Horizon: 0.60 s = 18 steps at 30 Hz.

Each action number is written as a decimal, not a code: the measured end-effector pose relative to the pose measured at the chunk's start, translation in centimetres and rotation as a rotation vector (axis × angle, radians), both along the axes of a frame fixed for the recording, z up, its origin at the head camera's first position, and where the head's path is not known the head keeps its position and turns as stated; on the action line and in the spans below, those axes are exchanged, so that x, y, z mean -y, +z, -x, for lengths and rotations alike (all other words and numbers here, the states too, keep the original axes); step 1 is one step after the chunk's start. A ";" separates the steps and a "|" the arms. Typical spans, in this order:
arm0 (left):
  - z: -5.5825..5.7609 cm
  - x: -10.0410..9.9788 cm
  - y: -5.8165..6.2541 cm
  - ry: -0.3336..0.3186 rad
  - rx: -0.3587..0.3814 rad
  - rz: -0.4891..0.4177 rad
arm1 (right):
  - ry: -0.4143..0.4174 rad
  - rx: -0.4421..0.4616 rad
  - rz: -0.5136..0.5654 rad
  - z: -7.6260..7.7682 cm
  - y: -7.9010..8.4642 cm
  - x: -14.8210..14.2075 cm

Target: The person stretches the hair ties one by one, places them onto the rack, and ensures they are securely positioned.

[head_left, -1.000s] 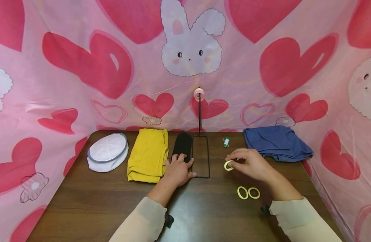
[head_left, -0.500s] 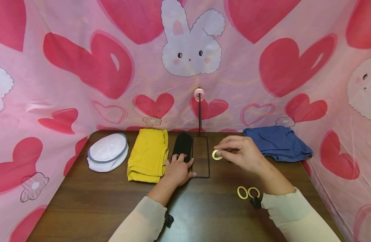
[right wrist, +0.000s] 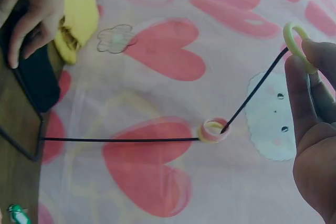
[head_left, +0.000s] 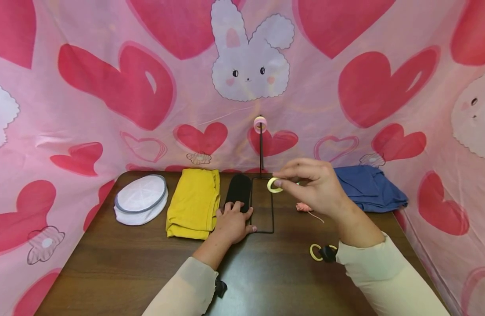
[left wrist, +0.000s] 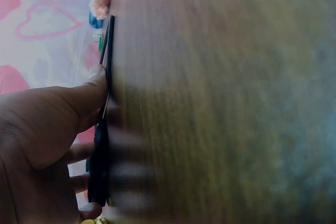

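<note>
Pink heart-and-bunny cloth backs the dark wooden table [head_left: 127, 267]. At one o'clock, the raised right hand [head_left: 319, 191] pinches a pale yellow ring [head_left: 273, 185] beside the thin black wire stand [head_left: 261, 149], well below the pink ring [head_left: 260, 124] on top. Lifting higher, hole level, should thread it best. The left hand [head_left: 232, 221] presses flat on the stand's base.

The right hand [head_left: 319, 188] covers part of the blue cloth [head_left: 370, 186], and its sleeve [head_left: 378, 272] hides one of the yellow rings [head_left: 315, 252] on the table — the left-wrist view is badly blurred.
</note>
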<state>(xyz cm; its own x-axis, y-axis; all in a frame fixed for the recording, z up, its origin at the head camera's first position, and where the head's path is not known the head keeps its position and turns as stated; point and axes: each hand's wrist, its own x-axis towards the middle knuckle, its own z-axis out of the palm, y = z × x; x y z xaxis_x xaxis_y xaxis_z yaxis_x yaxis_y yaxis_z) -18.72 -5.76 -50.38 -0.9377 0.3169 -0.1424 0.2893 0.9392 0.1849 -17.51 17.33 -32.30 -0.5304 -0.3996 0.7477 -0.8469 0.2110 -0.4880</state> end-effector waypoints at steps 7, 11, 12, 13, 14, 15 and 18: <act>0.0 0.1 0.0 0.002 0.000 -0.001 | 0.000 0.015 0.034 0.3 1.4 1.1; 0.1 0.1 -0.1 0.007 -0.005 0.007 | 0.012 0.015 0.067 1.0 1.6 1.8; 0.1 0.1 -0.1 0.007 -0.006 0.010 | 0.012 0.014 0.071 1.1 1.6 1.9; 0.1 0.1 -0.2 0.007 -0.006 0.012 | 0.011 0.012 0.073 1.3 1.5 2.0; 0.1 0.1 -0.2 0.006 -0.007 0.013 | 0.003 0.010 0.071 1.4 1.5 2.1; 0.1 0.0 -0.2 0.005 -0.007 0.015 | -0.004 0.010 0.070 1.5 1.5 2.2; 0.2 0.0 -0.3 0.005 -0.009 0.015 | -0.028 0.032 0.081 2.0 1.3 2.2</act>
<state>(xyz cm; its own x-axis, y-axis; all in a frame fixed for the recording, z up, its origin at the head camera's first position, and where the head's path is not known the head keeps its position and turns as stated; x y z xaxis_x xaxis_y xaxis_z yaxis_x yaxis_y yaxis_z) -18.88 -5.80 -50.64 -0.9405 0.3103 -0.1384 0.2863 0.9432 0.1685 -19.55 15.10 -31.00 -0.5649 -0.3233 0.7592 -0.8248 0.1933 -0.5314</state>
